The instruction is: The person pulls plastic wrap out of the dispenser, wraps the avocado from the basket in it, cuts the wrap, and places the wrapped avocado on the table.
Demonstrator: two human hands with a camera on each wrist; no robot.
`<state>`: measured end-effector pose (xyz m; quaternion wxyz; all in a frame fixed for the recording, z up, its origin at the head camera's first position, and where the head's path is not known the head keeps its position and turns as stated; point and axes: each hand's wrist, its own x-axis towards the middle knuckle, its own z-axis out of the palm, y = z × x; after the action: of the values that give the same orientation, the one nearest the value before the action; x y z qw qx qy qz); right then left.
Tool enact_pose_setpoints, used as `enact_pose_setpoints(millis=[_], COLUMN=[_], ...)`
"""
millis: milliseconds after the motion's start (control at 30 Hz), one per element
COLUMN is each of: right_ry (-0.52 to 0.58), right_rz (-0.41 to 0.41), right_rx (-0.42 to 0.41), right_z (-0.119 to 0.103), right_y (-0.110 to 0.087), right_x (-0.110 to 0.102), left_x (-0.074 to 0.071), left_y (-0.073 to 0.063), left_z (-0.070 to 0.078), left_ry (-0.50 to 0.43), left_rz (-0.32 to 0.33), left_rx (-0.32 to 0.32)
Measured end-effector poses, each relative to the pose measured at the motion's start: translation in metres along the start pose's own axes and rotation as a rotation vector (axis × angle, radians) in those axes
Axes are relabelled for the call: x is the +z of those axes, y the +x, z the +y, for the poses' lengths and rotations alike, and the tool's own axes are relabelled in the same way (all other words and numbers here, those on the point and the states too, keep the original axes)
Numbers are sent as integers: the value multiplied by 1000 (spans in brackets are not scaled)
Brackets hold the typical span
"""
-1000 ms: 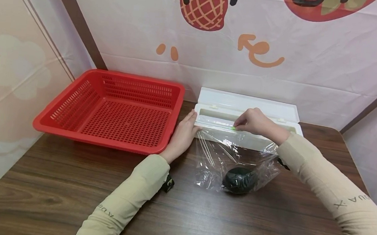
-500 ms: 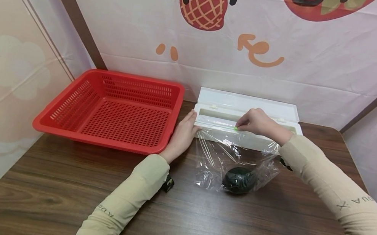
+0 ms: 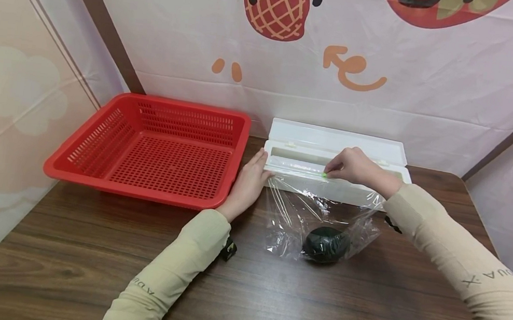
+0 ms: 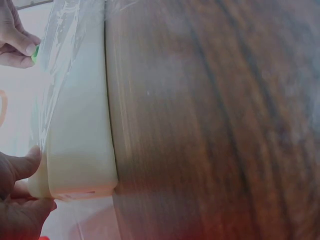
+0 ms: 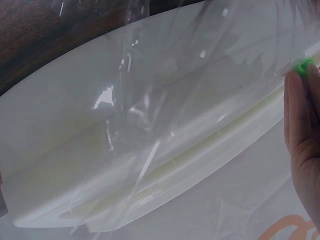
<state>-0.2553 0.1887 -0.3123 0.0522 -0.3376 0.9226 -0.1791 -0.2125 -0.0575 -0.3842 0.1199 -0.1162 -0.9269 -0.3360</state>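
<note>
A long white cling film dispenser (image 3: 300,185) lies with its lid (image 3: 338,141) tipped back against the wall. My left hand (image 3: 249,180) holds its left end, thumb at the front corner and fingers along the side; the left wrist view shows thumb and fingers about that corner. My right hand (image 3: 354,166) pinches a small bright green slider (image 3: 324,175) on the dispenser's front edge, near the middle. Clear cling film (image 3: 287,220) hangs from that edge onto the table, draped over a dark green oval object (image 3: 325,244). The film appears creased in the right wrist view.
A red plastic basket (image 3: 221,198) stands to the left, close beside my left hand. The brown wooden table (image 3: 269,302) runs up to a printed cloth wall (image 3: 282,95) right behind the dispenser and basket.
My right hand has slid a short way to the right along the dispenser's edge with the green slider. My left hand, the film and the dark object have stayed put.
</note>
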Motion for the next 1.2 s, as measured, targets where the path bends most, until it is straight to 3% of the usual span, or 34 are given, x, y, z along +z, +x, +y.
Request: enact_pose_setpoints(millis=[700, 1200], right_ry=[-47, -27], right_rz=[26, 16], right_rx=[-49, -23], right_z=[7, 4], right_y=[-6, -6], right_x=[0, 0], left_x=[0, 0], left_y=[-1, -1], left_z=[0, 0], left_ry=[-11, 2], left_rz=[-12, -24], left_rx=[-9, -11])
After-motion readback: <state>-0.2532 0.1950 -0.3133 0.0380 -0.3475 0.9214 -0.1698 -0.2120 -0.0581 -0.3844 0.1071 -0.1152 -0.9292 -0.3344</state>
